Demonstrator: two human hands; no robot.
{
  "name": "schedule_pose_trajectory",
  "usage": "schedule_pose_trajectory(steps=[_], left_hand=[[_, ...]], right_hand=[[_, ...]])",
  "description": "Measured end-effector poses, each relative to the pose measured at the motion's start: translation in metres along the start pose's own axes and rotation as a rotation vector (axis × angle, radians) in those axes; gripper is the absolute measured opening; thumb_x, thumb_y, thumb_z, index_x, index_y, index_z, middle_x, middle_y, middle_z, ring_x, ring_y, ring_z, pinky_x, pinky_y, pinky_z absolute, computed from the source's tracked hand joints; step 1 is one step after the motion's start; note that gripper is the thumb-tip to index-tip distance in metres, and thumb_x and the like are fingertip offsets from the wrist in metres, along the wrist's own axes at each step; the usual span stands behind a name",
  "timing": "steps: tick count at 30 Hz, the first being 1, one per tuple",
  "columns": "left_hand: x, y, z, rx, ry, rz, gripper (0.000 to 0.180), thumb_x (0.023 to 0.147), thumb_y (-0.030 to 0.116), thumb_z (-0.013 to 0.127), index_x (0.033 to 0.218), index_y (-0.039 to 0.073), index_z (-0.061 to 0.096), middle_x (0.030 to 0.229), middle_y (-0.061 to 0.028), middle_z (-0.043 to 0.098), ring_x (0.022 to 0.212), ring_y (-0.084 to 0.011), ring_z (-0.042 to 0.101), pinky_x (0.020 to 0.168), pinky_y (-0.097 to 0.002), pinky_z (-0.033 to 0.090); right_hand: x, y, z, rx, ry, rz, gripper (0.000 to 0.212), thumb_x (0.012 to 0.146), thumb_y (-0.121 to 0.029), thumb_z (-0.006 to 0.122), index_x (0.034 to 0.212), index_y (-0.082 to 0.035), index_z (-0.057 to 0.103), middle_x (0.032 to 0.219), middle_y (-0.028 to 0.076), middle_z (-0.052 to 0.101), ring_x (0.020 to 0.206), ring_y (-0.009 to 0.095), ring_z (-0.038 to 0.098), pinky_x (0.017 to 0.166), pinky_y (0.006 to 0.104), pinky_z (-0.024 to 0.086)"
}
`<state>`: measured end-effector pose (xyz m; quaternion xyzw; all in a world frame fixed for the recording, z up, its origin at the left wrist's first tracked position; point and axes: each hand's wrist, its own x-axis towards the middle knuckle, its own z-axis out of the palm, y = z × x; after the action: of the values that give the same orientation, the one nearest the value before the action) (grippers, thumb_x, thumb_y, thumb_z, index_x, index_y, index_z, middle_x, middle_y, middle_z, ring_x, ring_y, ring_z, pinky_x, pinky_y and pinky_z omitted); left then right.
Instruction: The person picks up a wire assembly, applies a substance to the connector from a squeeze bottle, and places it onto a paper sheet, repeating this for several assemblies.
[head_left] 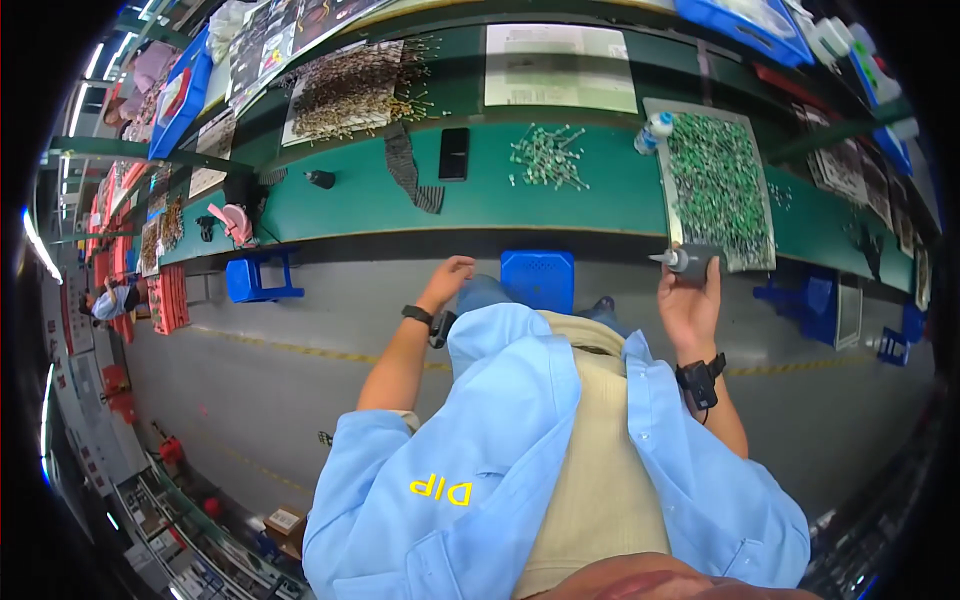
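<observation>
My right hand [692,306] grips a small dark squeeze bottle [697,263] with a pointed grey nozzle that points left. The bottle is at the near edge of a tray [754,262] packed with small green and white parts [712,170]. My left hand [449,281] hangs empty below the bench edge, fingers loosely extended, beside my thigh and left of a blue stool [538,281]. A loose pile of green-topped parts with thin stems [548,157] lies on the green bench, left of the tray.
On the green bench [340,205] lie a phone [454,154], a grey knitted strip [408,170] and a dark bottle [320,179]. A clear bottle [654,133] stands by the tray. Brown stemmed parts [350,90] and a white sheet [560,66] are farther back. Another person [112,302] is far left.
</observation>
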<state>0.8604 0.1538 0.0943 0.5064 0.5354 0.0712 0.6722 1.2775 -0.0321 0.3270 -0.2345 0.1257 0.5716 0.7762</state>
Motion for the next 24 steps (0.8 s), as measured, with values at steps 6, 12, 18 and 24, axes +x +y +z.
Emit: schedule_pose_trajectory(steps=[6,12,18,24], left_hand=[[0.144,0.170,-0.027,0.429,-0.050,0.372,0.038,0.086,0.017,0.063,0.121,0.002,0.057,0.111,-0.0143,0.066,0.104,-0.0237,0.063,0.086,-0.0349,0.050],[0.437,0.235,-0.024,1.045,0.235,1.017,0.061,0.086,0.043,0.063,0.138,0.015,0.048,0.142,-0.0169,0.046,0.133,-0.0334,0.042,0.107,-0.0532,0.034],[0.500,0.204,-0.042,1.308,0.336,0.420,0.107,0.067,0.081,0.058,0.152,0.027,0.023,0.160,-0.0140,0.008,0.144,-0.0447,0.011,0.103,-0.0747,0.016],[0.522,0.215,-0.051,1.255,0.387,0.522,0.115,0.058,0.078,0.069,0.149,0.019,0.031,0.153,-0.0177,0.026,0.140,-0.0446,0.023,0.107,-0.0657,0.024]], right_hand=[[0.182,0.042,0.022,-0.195,-0.222,0.042,0.049,0.095,-0.042,0.056,0.127,-0.005,0.048,0.126,0.011,0.054,0.110,0.025,0.058,0.083,0.0339,0.053],[0.360,0.108,-0.081,-0.144,-0.370,0.031,0.052,0.092,-0.044,0.060,0.127,-0.007,0.048,0.124,0.009,0.054,0.114,0.025,0.056,0.092,0.0379,0.051],[0.393,0.119,-0.148,-0.154,-0.392,-0.156,0.052,0.092,-0.042,0.061,0.127,-0.006,0.048,0.122,0.010,0.055,0.114,0.025,0.056,0.095,0.0405,0.049],[0.382,0.083,-0.160,-0.044,-0.404,-0.110,0.050,0.092,-0.039,0.061,0.127,-0.006,0.048,0.121,0.012,0.056,0.113,0.025,0.056,0.092,0.0387,0.051]])
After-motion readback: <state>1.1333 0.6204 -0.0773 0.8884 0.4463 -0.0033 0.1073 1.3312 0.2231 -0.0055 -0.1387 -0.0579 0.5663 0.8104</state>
